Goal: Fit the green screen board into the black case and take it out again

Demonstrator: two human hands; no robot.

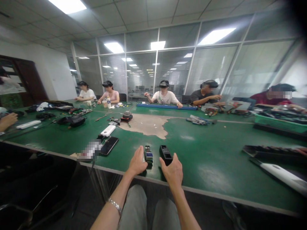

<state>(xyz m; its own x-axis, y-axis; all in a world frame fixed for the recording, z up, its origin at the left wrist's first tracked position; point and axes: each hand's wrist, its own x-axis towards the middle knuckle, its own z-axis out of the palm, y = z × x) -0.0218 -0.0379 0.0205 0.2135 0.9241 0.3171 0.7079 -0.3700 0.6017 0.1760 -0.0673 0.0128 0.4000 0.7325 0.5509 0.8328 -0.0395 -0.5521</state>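
My left hand (137, 162) lies at the left side of a narrow electronic module (149, 155), which shows bare circuit parts and a bluish screen-like face. Its fingers are stretched along the module's edge, and the thumb is near the lower end; whether they press on it is hard to see. On the right, a long black plastic housing (165, 152) with rectangular openings sits between the thumb and fingers of my right hand (174, 169), which covers its near end. Module and housing lie side by side, a small gap apart, close to the table's front edge.
Left of my hands lie a dark phone (109, 146) and a white power bank (108, 131). Beyond is a bare brownish patch (146, 124) in the green tabletop (206, 150). A long white-and-black casing (283, 172) is at right. Several people sit around the table.
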